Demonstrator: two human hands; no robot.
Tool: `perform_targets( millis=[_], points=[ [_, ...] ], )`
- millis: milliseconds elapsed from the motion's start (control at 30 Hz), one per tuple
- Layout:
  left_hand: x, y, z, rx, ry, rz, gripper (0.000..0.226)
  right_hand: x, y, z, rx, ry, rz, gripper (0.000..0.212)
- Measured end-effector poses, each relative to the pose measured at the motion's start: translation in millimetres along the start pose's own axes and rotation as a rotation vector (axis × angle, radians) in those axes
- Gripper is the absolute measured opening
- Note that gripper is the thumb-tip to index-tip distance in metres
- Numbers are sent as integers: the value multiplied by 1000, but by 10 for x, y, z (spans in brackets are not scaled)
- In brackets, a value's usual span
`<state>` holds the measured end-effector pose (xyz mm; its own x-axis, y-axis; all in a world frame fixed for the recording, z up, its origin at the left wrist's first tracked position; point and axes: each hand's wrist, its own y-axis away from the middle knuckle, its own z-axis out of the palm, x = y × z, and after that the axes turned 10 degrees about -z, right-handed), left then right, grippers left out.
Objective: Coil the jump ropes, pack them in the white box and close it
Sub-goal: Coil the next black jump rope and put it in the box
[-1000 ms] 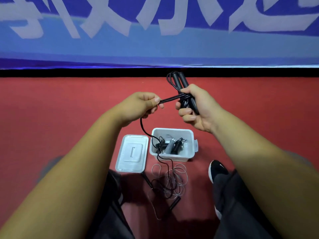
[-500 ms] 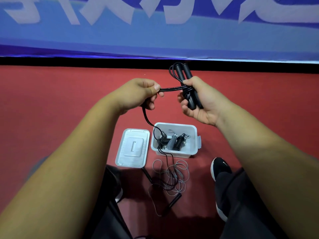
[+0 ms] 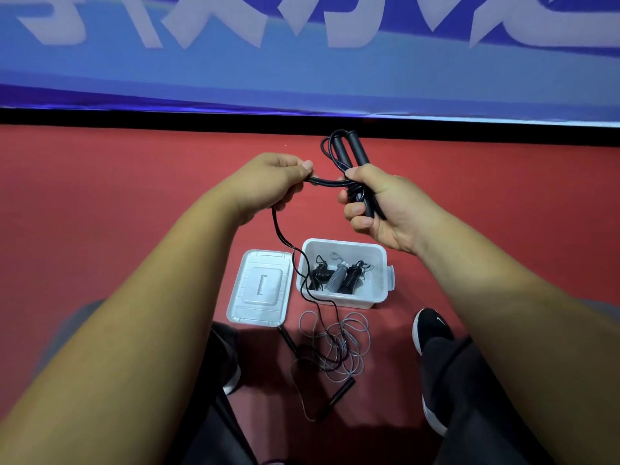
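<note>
Head view, right grip (image 3: 375,209): clamped round both handles of the black slim-handled jump rope (image 3: 352,152) — a core for winding.
Left grip (image 3: 268,182): pinching its cord, drawn across for the next wrap.
White plastic box (image 3: 345,302): open, coiled ropes inside.
Flat white lid (image 3: 258,286): just beside, left — clear for packing.
Thin grey rope (image 3: 335,340): loose on the red floor (image 3: 100,213), uncoiled.

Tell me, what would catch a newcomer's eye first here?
Mid-frame, the right-hand grip clutches a coiled black jump rope with two black handles, while the left-hand grip pinches its loose cord. Below them on the red floor sits an open white plastic box holding coiled ropes, its flat white lid beside it on the left and a tangle of grey and black rope nearer the camera.
</note>
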<state>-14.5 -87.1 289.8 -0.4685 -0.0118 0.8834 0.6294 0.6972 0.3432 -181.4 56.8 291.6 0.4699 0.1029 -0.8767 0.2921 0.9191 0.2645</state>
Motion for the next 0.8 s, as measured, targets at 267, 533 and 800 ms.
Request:
perform_targets(
  millis=[267, 533, 800],
  points=[
    [57, 42, -7, 8, 108, -48, 58, 25, 22, -23, -111, -43, 74, 8],
    [-33, 11, 8, -196, 111, -84, 38, -47, -15, -112, -130, -163, 71, 34],
    [-80, -47, 13, -206, 317, -134, 57, -29, -74, -178, -90, -228, 53, 38]
  ],
)
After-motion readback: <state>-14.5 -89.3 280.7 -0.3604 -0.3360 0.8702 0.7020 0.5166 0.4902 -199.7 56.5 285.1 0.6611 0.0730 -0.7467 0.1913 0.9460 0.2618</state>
